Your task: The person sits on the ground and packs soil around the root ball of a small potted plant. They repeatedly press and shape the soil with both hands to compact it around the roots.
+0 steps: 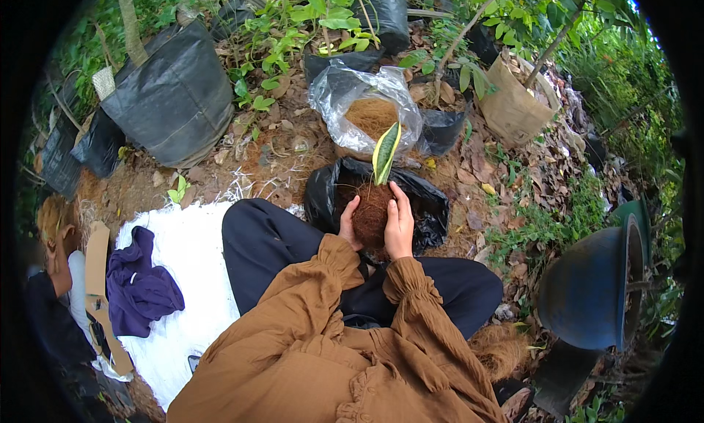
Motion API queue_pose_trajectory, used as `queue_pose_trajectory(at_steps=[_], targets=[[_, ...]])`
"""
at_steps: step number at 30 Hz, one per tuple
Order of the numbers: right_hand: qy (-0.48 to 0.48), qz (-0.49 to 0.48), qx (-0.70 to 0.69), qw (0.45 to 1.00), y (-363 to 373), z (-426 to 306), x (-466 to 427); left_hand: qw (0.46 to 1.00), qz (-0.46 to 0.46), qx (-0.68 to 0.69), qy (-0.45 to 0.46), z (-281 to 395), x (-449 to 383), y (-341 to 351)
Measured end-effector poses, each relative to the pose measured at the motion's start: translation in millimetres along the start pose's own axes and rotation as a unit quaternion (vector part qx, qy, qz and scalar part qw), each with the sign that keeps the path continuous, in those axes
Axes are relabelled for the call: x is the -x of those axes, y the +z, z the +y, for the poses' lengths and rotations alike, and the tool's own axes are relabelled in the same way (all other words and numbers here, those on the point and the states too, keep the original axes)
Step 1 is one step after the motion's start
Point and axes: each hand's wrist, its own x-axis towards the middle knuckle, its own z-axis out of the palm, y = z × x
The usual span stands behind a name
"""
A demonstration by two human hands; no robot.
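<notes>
Between my two palms sits a round, brown, fibre-covered root ball (370,216), with a yellow-edged snake plant leaf (386,154) standing up from its top. My left hand (350,224) presses its left side and my right hand (399,222) its right side. Under and around the ball gapes a black plastic bag (324,194); what lies deep inside it is mostly hidden. Just beyond stands a clear plastic bag (335,101) holding brown coconut fibre (373,116).
A white sheet (192,252) with a purple cloth (142,282) lies at left, beside cardboard (98,263). Another person's arm (59,263) shows at far left. Large black grow bags (176,98) stand beyond; a blue pot (586,288) lies right, near loose fibre (499,351).
</notes>
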Motion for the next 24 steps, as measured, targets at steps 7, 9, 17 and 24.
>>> queue_pose_trajectory(at_steps=[7, 9, 17, 24], targets=[[0.134, 0.023, -0.298, 0.945, 4.0, 25.8, 0.4, 1.000, 0.020, 0.012, 0.000, 4.2, 2.7, 3.2], [0.165, -0.004, -0.336, 0.927, 4.0, 28.3, 5.4, 0.997, 0.004, 0.061, -0.043, 6.4, 6.3, 5.3], [0.296, -0.017, -0.585, 0.755, -3.5, 34.6, 0.6, 0.977, 0.024, -0.142, 0.154, -17.2, 1.2, 48.1], [0.282, 0.028, -0.657, 0.698, -12.7, 37.2, -0.1, 0.906, -0.003, -0.286, 0.311, -29.7, -4.5, 64.3]])
